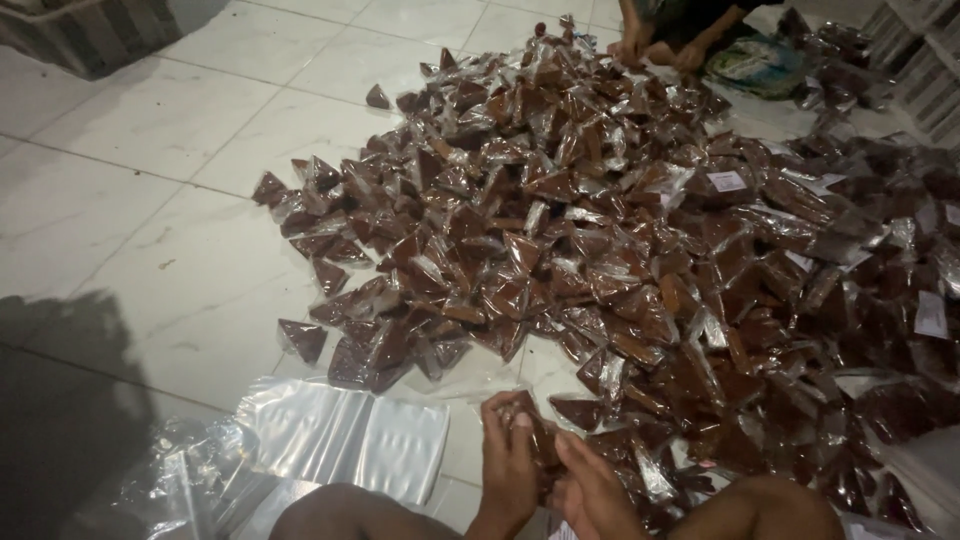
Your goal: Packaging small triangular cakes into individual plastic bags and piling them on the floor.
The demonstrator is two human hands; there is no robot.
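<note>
A large heap of small clear plastic packets (600,230) filled with dark reddish-brown stuff covers the white tiled floor. At the bottom of the head view, my left hand (508,460) and my right hand (592,490) are together on a few of these packets (542,440) at the near edge of the heap, fingers closed around them. My knees frame the hands at the lower edge.
A stack of empty clear plastic bags (345,435) lies on the floor left of my hands. Another person's hands (660,50) work at the far side of the heap. White crates (925,60) stand at the top right. Bare tiles (150,200) stretch to the left.
</note>
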